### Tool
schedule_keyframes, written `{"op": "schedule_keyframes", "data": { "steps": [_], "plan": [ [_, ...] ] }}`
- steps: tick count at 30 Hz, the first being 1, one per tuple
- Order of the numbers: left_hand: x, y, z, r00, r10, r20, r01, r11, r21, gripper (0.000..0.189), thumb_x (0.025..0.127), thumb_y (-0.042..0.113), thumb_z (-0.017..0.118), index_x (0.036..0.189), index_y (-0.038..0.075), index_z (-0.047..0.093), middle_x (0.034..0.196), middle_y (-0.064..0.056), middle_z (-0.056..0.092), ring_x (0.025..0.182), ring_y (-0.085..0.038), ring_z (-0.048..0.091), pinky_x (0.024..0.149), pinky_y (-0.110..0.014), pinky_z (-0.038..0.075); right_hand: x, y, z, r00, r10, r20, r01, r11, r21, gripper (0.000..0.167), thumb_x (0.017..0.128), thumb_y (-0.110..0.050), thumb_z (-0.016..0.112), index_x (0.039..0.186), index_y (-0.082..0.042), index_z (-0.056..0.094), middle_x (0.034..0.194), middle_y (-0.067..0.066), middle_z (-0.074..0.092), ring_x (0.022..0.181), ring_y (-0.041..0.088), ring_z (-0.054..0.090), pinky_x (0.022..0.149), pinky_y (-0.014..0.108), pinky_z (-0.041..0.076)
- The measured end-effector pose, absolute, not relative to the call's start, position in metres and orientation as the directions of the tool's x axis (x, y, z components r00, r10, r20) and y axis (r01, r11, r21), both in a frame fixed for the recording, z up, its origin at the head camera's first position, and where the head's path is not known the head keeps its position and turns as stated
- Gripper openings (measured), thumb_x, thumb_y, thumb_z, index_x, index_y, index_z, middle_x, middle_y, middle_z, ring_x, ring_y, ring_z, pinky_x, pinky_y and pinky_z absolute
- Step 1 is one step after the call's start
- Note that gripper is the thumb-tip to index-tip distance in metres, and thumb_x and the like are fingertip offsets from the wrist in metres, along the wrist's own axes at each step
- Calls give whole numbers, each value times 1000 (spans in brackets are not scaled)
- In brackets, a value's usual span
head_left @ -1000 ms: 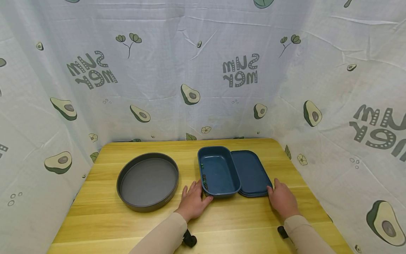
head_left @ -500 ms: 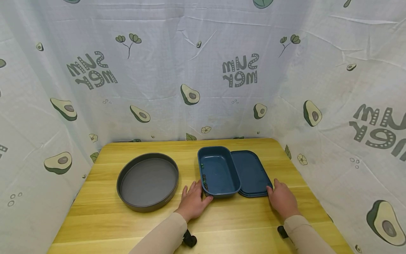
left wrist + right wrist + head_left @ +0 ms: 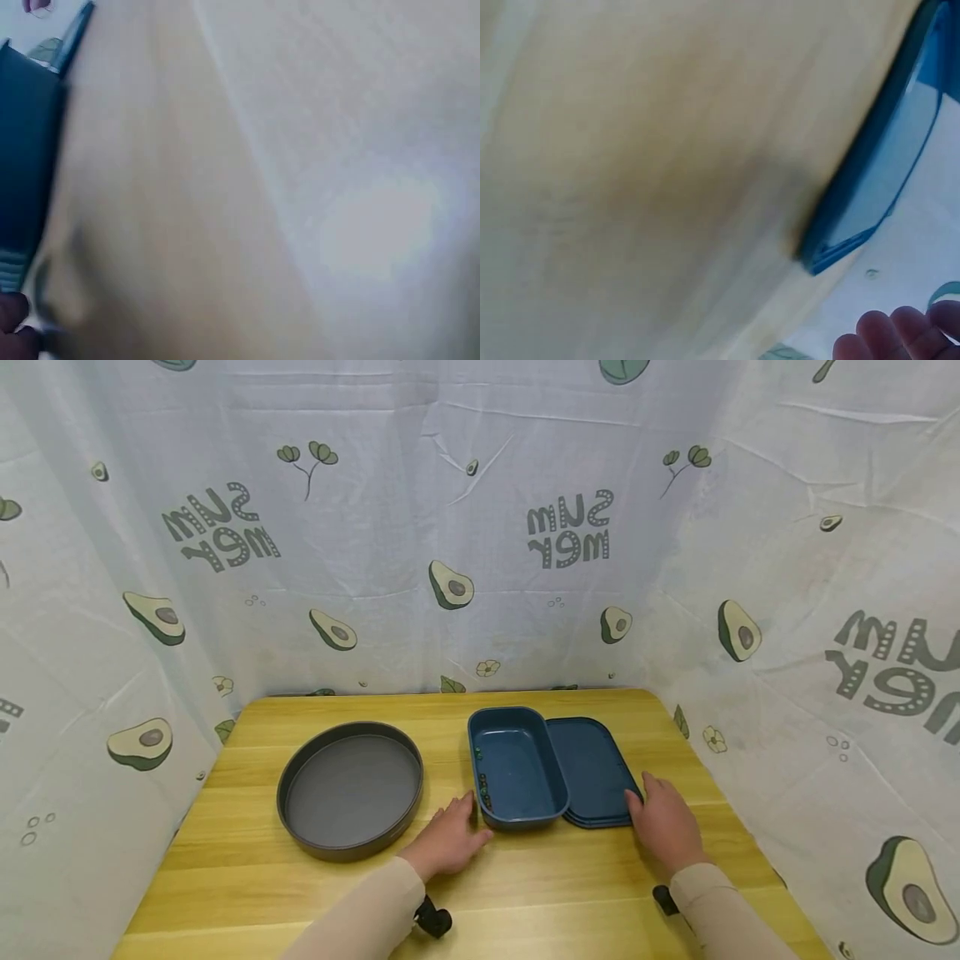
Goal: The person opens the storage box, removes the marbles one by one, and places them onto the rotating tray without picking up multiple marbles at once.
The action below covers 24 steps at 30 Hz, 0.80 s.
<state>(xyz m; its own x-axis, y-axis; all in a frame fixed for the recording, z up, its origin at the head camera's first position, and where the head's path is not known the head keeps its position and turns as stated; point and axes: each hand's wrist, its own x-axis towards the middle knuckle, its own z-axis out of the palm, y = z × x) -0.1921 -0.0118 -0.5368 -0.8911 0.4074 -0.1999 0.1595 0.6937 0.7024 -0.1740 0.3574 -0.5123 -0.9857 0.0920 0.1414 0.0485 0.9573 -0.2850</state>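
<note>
A blue rectangular container (image 3: pixel 521 772) stands right of the table's middle, with several small dark and green beads (image 3: pixel 483 785) along its left inner side. Its near left corner is beside my left hand (image 3: pixel 446 839), whose fingers are extended and hold nothing. A flat dark blue lid (image 3: pixel 596 772) lies against the container's right side. Close to the lid's right front corner is my right hand (image 3: pixel 666 822), fingers loose, nothing gripped. In the right wrist view the fingertips (image 3: pixel 911 334) show apart from the lid (image 3: pixel 870 150). The left wrist view catches the container's wall (image 3: pixel 26 150) and part of the fingers (image 3: pixel 13 322).
A round grey pan (image 3: pixel 352 789) rests on the wooden table (image 3: pixel 247 877) to the left. A white curtain (image 3: pixel 390 527) printed with avocados hangs behind the table and along both sides. Black wrist mounts (image 3: pixel 433 917) show beneath the sleeves.
My left hand has drawn back from the container, slightly left and toward me. My right hand has shifted slightly off the lid's corner. The container, lid and pan stay in place.
</note>
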Motion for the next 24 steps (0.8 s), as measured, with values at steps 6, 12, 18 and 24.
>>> {"op": "schedule_keyframes", "data": {
  "steps": [6, 12, 18, 24],
  "plan": [
    [-186, -39, -505, -894, 425, -145, 185, 642, 744, 73, 106, 45, 60, 165, 8, 36, 166, -13, 44, 152, -38, 45, 122, -59, 40, -180, 347, -504, -981, 59, 187, 6, 961, -275, 57, 106, -22, 61, 143, 20, 50, 134, 43, 58, 122, 57, 59, 100, 66, 52],
    [-189, -85, -483, -939, 344, -5, 238, 660, 713, 63, 108, 38, 60, 161, 10, 44, 162, -13, 50, 151, -38, 46, 119, -60, 42, -184, 337, -495, -974, 33, 225, -37, 954, -299, 55, 105, -21, 64, 142, 18, 52, 135, 39, 59, 125, 55, 58, 104, 65, 51],
    [-195, -147, -483, -971, 204, 126, 239, 805, 543, 63, 106, 31, 63, 160, 4, 44, 162, -22, 47, 154, -46, 37, 125, -66, 30, -186, 331, -490, -969, -2, 248, -81, 948, -309, 55, 104, -20, 66, 144, 16, 52, 135, 38, 60, 124, 54, 60, 103, 64, 52],
    [-194, -207, -493, -986, 48, 160, 119, 871, 477, 71, 105, 28, 62, 160, -8, 35, 162, -34, 37, 154, -59, 23, 125, -74, 16, -189, 328, -488, -964, -26, 263, -113, 941, -319, 55, 104, -20, 67, 145, 14, 53, 137, 38, 59, 125, 55, 59, 103, 65, 52]
  ]
}}
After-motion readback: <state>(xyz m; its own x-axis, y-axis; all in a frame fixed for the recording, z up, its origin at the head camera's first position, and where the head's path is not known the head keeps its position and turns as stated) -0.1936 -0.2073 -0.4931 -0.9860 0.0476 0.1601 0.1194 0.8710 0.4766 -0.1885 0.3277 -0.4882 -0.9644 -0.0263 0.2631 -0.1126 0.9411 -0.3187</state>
